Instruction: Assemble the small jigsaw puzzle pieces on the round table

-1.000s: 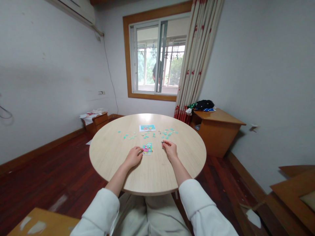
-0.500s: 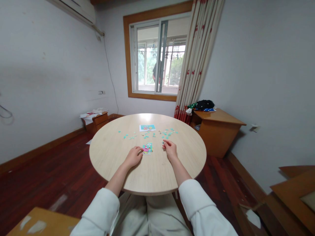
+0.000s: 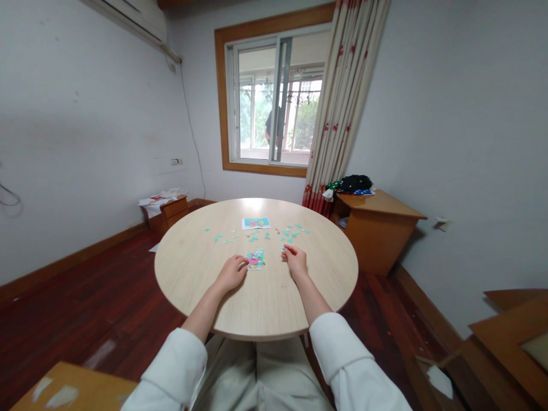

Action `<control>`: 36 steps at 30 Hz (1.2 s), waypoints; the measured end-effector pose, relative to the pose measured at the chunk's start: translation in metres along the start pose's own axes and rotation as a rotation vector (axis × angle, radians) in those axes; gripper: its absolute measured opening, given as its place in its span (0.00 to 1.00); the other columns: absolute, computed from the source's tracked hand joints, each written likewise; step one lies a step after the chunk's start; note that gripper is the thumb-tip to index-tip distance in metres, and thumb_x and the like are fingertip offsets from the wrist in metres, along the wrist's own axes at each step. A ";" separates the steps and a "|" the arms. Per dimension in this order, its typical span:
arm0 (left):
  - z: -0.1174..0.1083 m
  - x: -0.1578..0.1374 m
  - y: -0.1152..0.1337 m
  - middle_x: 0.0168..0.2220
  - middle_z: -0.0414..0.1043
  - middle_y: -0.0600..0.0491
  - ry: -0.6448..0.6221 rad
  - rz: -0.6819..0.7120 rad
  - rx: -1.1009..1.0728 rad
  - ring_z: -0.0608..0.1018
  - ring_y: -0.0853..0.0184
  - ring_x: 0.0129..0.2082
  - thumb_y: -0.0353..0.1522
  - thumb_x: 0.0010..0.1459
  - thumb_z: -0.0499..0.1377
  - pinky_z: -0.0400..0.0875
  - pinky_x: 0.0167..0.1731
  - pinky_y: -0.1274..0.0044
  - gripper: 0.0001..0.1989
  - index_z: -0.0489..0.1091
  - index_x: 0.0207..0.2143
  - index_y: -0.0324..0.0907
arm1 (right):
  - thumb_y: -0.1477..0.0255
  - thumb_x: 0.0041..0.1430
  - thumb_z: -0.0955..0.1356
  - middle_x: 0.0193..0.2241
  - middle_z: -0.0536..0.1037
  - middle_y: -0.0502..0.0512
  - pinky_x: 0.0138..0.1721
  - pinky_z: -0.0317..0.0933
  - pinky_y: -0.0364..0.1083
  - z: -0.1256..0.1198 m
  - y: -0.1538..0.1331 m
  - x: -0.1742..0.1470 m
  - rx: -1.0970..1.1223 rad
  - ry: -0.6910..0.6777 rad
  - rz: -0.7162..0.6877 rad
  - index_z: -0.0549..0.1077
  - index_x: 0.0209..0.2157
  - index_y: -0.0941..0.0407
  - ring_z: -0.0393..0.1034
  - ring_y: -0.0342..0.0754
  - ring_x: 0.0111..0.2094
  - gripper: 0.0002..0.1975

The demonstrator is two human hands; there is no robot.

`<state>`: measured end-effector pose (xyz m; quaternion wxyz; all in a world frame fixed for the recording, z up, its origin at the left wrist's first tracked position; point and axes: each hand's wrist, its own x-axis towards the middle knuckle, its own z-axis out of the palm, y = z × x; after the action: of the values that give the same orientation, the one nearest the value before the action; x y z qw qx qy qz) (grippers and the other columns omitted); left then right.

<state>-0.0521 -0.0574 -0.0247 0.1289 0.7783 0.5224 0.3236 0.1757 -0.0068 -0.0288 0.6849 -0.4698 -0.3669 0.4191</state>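
A partly joined jigsaw puzzle [image 3: 256, 260], pink, teal and yellow, lies on the round table in front of me. My left hand [image 3: 232, 272] rests at its left edge, fingers stretched out and touching it. To the right of the puzzle, my right hand [image 3: 295, 260] is pinched just over the tabletop around a small jigsaw piece [image 3: 283, 249], mostly hidden by the fingertips. Loose teal and pale jigsaw pieces [image 3: 292, 233] are scattered beyond both hands. Behind them lies a picture sheet [image 3: 256, 223] with a teal and pink print.
The pale round table [image 3: 188, 257] reaches close to my lap. A wooden desk [image 3: 379, 228] with dark cloths [image 3: 356, 182] on it stands at the right, by the curtain [image 3: 338, 108]. A low cabinet [image 3: 173, 211] with papers is at the back left.
Both hands keep nearly the same places; the right fingertips turn the small piece slightly. The whole view shifts a little.
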 end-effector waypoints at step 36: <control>0.002 0.002 -0.003 0.41 0.71 0.46 0.035 0.023 -0.025 0.72 0.63 0.44 0.29 0.53 0.53 0.64 0.49 0.70 0.11 0.73 0.38 0.40 | 0.73 0.47 0.66 0.30 0.80 0.54 0.39 0.63 0.44 0.003 -0.003 -0.012 -0.687 -0.331 -0.297 0.77 0.28 0.56 0.73 0.47 0.33 0.07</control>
<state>-0.0525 -0.0543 -0.0273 0.1256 0.7768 0.5116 0.3451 0.1694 -0.0178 -0.0262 0.4731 -0.5392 -0.6545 0.2388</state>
